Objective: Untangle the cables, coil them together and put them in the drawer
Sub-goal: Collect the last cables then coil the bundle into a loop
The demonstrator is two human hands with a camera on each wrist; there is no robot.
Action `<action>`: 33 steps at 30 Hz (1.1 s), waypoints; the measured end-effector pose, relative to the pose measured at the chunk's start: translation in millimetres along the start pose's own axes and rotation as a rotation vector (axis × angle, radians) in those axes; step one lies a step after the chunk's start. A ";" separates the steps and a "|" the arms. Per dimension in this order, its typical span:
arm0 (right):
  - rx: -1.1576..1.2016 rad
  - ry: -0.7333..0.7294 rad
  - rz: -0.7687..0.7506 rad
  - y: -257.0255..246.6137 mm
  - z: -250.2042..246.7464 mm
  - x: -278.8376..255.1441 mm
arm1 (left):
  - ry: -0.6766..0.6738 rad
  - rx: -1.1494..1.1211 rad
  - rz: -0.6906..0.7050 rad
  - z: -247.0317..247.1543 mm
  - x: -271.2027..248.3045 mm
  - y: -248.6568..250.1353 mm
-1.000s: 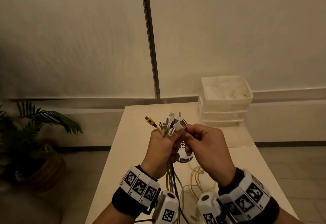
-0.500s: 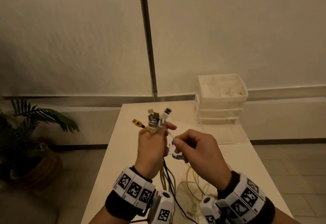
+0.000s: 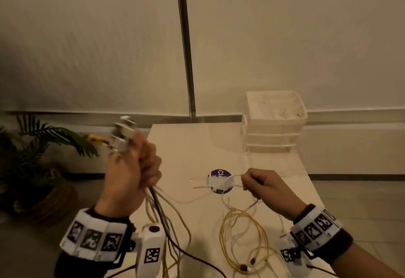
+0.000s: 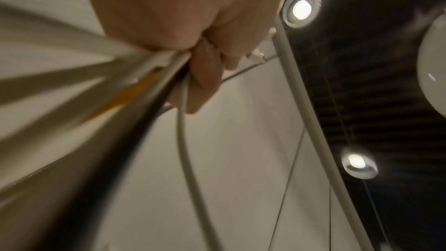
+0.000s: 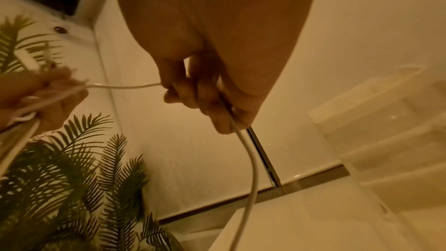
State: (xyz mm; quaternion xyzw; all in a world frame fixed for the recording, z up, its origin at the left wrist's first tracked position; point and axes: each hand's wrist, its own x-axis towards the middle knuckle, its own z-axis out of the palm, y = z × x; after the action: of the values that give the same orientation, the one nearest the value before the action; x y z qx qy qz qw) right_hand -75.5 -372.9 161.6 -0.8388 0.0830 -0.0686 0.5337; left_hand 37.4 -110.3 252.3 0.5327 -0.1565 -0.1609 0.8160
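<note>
My left hand (image 3: 133,172) is raised at the table's left edge and grips a bundle of cables (image 3: 162,214), white, black and yellow. Their plugs (image 3: 123,133) stick up above the fist. The left wrist view shows fingers (image 4: 205,75) curled round these cables (image 4: 149,75). My right hand (image 3: 260,184) holds one white cable (image 3: 221,181) in its curled fingers, stretched leftward over the table; the right wrist view shows that cable (image 5: 125,86) running to the left hand (image 5: 36,94). A yellow cable (image 3: 243,240) lies looped on the table. The white drawer unit (image 3: 275,122) stands at the back right.
The white table (image 3: 197,146) carries a round purple sticker (image 3: 219,173) at its middle. A potted palm (image 3: 32,146) stands on the floor to the left. A metal pole (image 3: 186,47) runs up the wall behind the table.
The hands have moved apart: the left went left and up with the plug bundle, the right drew one white cable out to the right.
</note>
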 end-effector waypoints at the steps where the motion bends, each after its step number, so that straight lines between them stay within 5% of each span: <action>1: -0.022 0.018 -0.032 -4.6 1.5 3.4 | -0.035 0.103 -0.027 6.7 -3.0 -9.9; 5: -0.120 -0.019 -0.182 -33.0 7.2 13.1 | -0.242 0.479 -0.040 44.2 -16.1 -44.7; 8: -0.280 -0.068 -0.273 -45.5 11.9 14.0 | -0.252 0.612 0.020 62.3 -15.8 -54.5; 19: -0.268 -0.178 -0.233 -42.9 7.3 14.7 | -0.373 0.941 0.025 41.4 -3.8 -55.5; 21: -0.210 -0.204 -0.240 -43.5 5.5 16.8 | -0.293 0.937 0.102 40.3 -3.6 -51.5; 29: -0.222 -0.114 -0.106 10.4 -11.9 34.4 | 0.470 0.569 0.161 -25.3 18.6 -7.5; 33: -0.243 -0.032 -0.021 36.5 -24.0 42.1 | 0.569 0.517 0.123 -42.1 17.6 8.5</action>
State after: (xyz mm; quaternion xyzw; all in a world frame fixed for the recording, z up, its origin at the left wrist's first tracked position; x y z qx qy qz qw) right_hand -41.7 -418.3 139.8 -0.8992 0.0731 -0.0501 0.4284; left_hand 72.1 -80.1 245.4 0.7338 0.0092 0.0874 0.6737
